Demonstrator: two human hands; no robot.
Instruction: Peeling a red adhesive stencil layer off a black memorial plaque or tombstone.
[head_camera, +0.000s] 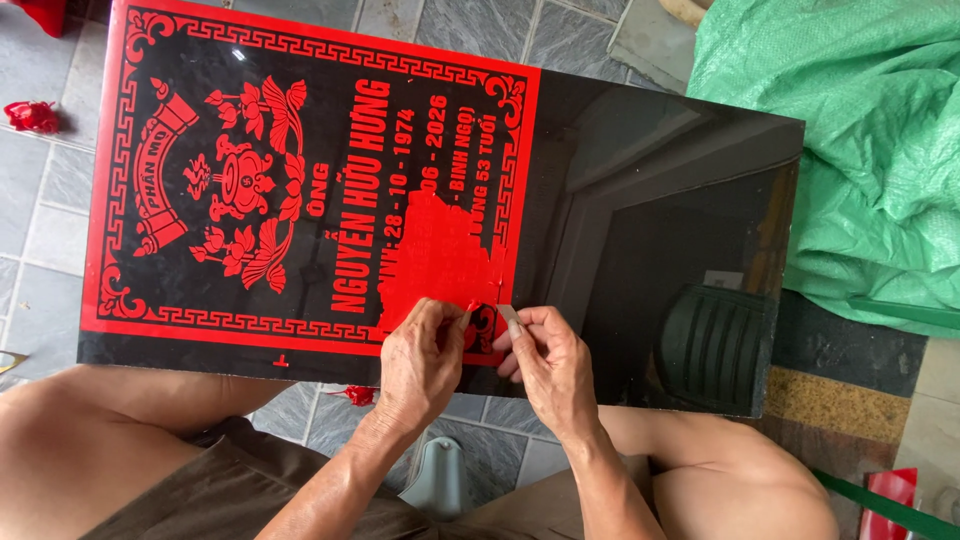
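Note:
A glossy black stone slab (660, 160) rests across my knees, its left part covered by a red stencil film (440, 260) cut with lettering, flowers and a patterned border. My left hand (420, 355) pinches a loose edge of the red film near the slab's front edge. Right beside it, my right hand (540, 360) grips a small thin blade (510, 315), its tip at the film's lower right corner. An uncut patch of red film lies just above both hands.
A crumpled green tarp (860, 150) lies at the right, past the slab's end. Grey floor tiles (50, 230) surround the slab. Scraps of red film (32, 116) sit on the floor at far left, and another red scrap (358, 395) lies between my knees.

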